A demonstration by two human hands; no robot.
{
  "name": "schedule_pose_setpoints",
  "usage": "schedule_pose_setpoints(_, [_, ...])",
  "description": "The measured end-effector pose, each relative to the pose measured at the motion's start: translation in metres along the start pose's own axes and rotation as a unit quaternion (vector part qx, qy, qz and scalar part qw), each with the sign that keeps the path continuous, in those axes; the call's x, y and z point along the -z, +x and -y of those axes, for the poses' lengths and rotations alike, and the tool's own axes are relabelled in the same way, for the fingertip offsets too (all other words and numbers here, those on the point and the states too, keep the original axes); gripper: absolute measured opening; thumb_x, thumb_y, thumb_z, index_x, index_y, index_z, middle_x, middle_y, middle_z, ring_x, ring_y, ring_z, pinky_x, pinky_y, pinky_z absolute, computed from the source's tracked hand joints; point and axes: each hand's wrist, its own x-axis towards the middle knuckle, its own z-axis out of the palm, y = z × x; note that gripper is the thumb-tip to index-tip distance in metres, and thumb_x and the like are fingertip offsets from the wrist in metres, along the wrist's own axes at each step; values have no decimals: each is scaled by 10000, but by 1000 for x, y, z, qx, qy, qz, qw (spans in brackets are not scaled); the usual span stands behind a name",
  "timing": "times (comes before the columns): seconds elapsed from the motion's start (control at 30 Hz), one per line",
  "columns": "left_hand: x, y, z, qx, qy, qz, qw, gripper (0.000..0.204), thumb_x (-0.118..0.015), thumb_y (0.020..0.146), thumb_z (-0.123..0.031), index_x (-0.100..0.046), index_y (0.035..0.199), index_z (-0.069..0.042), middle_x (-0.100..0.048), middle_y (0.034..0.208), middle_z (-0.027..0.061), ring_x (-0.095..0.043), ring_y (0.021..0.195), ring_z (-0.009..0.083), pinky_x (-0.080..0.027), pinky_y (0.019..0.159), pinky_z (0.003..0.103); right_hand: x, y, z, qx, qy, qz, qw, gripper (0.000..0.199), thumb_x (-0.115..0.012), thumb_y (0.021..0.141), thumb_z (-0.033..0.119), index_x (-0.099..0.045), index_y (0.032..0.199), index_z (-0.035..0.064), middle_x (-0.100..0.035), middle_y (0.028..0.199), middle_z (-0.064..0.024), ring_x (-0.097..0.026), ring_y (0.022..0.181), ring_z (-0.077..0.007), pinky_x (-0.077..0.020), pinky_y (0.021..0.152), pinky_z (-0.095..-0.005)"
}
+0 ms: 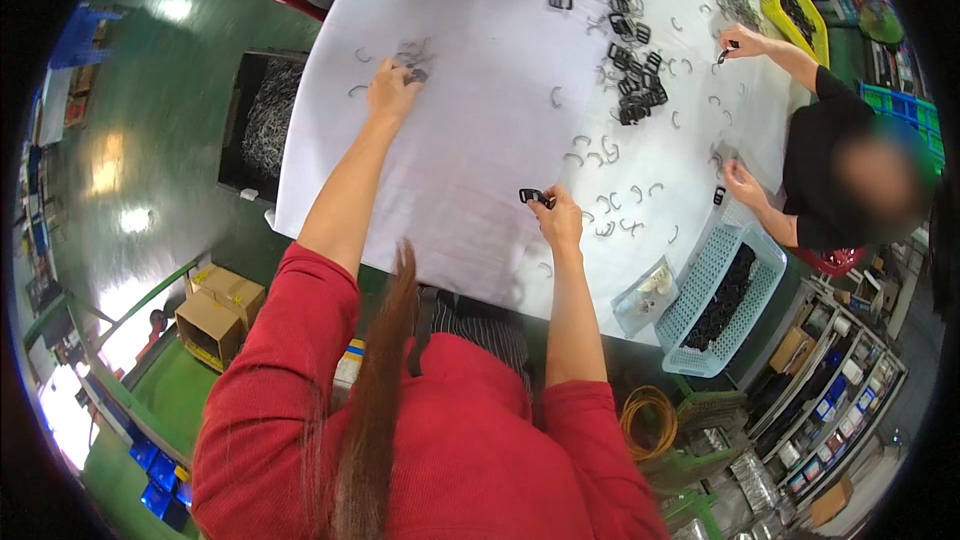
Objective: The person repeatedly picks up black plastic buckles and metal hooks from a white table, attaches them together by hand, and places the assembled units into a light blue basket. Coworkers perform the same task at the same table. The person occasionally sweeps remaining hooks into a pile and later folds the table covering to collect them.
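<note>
Over the left part of the white tabletop, my left hand [390, 92] is closed at its fingertips around small grey curved metal clips [416, 75]; their exact number is blurred. A few more of these clips lie just beyond it. Nearer to me, my right hand [560, 220] pinches a black plastic buckle [531, 196] between thumb and fingers, held slightly above the table. To the right of that hand, several loose curved clips [609, 202] are scattered. A heap of black buckles [637, 90] lies farther off, right of the middle.
At the right, a co-worker's hands [745, 43] handle small parts. A light blue basket [675, 360] with black parts stands at the near right corner, beside a clear plastic bag [645, 298]. A yellow basket [822, 45] is far right. Left of the table sits a black bin [233, 130] of metal pieces.
</note>
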Motion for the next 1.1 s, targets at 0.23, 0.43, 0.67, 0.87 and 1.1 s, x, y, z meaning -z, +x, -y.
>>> schedule_pose_setpoints(0.23, [-67,-104,-159,-143,-194,206,948,207,-746,684,-183,-676,792,-20,-590,845,131,-598,744,271,-473,672,352,98,-56,-112,-69,317,-158,933,259,-730,715,171,-579,858,17,-614,633,-63,-567,560,-108,-400,503,-245])
schedule_pose_setpoints(0.43, [-128,-232,-408,-221,-290,404,839,282,-736,698,-242,-666,803,11,-593,850,163,-598,778,294,-466,713,365,231,-120,-214,-119,318,-394,854,199,-705,784,140,-570,883,32,-553,596,-15,-443,417,-64,-315,378,-209])
schedule_pose_setpoints(0.67, [-149,-224,-503,-281,-394,340,806,428,-670,761,-238,-545,1131,-61,-460,1259,218,-392,1222,376,-330,1007,441,305,-105,-218,-167,-96,-562,804,303,-627,801,160,-548,1068,42,-554,959,-126,-532,923,-290,-433,777,-403])
schedule_pose_setpoints(0.87, [-180,-69,-372,-231,-186,45,954,375,-696,703,-114,-572,1057,-99,-504,1169,134,-446,1092,335,-373,946,421,237,44,-102,72,109,-300,945,326,-623,760,99,-566,1082,107,-545,1044,-96,-567,948,-254,-458,802,-365])
schedule_pose_setpoints(1.1, [-180,-33,-278,-345,-52,172,921,371,-699,613,-28,-582,952,-123,-486,1181,72,-436,1088,315,-400,910,399,172,207,-8,178,3,-290,940,427,-690,722,174,-519,1111,132,-512,1076,-148,-539,962,-333,-453,815,-413])
